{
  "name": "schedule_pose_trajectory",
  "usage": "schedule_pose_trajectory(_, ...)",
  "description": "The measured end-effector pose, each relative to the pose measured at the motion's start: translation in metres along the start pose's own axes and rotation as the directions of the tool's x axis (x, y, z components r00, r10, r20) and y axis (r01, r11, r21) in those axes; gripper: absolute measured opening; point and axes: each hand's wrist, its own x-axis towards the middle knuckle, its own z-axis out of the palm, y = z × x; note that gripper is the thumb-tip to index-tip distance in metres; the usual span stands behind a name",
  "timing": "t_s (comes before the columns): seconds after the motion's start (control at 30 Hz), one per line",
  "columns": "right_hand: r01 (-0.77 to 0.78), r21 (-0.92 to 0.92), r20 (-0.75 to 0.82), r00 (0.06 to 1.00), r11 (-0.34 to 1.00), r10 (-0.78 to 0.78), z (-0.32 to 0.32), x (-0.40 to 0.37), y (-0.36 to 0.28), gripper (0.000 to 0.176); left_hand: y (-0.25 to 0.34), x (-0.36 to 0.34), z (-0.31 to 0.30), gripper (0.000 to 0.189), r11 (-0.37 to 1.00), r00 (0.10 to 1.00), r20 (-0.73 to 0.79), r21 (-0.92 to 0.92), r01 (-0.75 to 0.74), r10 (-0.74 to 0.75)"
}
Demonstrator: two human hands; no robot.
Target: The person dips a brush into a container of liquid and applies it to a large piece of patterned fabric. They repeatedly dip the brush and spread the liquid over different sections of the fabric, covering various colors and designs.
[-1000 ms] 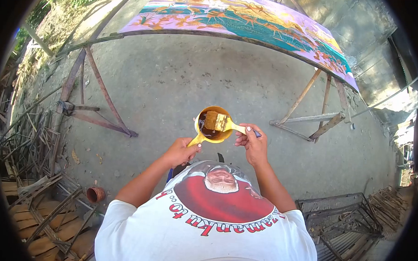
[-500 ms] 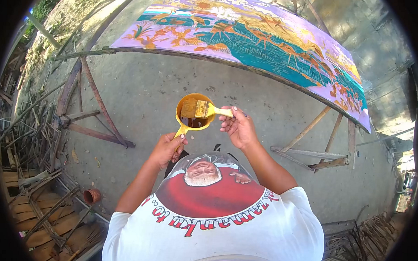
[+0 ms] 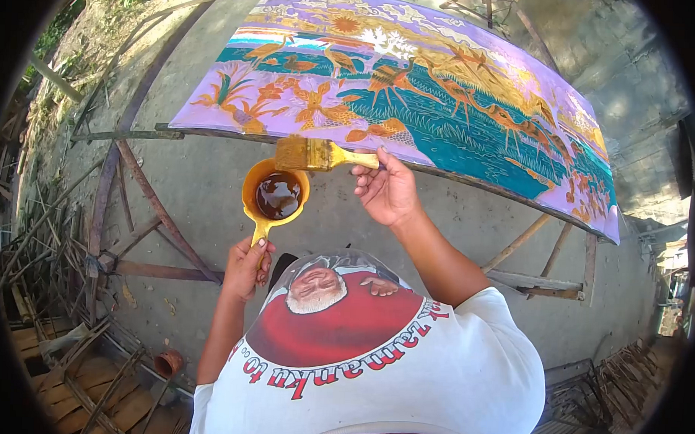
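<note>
A yellow long-handled dipper [image 3: 249, 192] holds dark brown liquid, and my left hand [image 3: 248, 269] is closed round its handle. My right hand [image 3: 388, 189] grips the pale yellow handle of a wide paintbrush [image 3: 304, 153], whose brown, wet-looking bristles point left. The brush head is over the far rim of the dipper, close to the near edge of a painted cloth [image 3: 443, 105]. Orange birds, flowers and teal water on a purple ground cover the cloth, which is stretched on a wooden frame.
Wooden legs [image 3: 160, 203] prop the frame at left, and more struts [image 3: 519, 242] stand at right. Concrete floor [image 3: 438, 251] lies beneath. A pile of sticks [image 3: 40, 244] and a reddish-brown pot [image 3: 169, 363] are at left.
The brush has come up out of the dipper and moved forward to the cloth's edge. The dipper has shifted left. The cloth's near edge now appears closer.
</note>
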Motion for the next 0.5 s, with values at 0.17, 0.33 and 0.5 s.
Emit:
schedule_pose_trajectory(0.17,0.223,0.104,-0.089,0.973,0.969,-0.214,0.021,0.056,-0.056,0.039,0.031,0.026,-0.068,0.032,1.000,0.993,-0.117,-0.021,-0.003,0.001)
schedule_pose_trajectory(0.33,0.459,0.035,-0.230,0.868,0.888,-0.440,-0.023,0.113,-0.137,0.038,0.032,0.046,-0.114,0.033,0.994,0.973,-0.231,-0.103,-0.036,0.012)
schedule_pose_trajectory(0.5,0.596,-0.074,-0.432,0.703,0.799,-0.565,-0.093,0.209,-0.217,0.033,0.025,0.064,-0.131,0.035,0.968,0.884,-0.468,-0.214,-0.132,0.017)
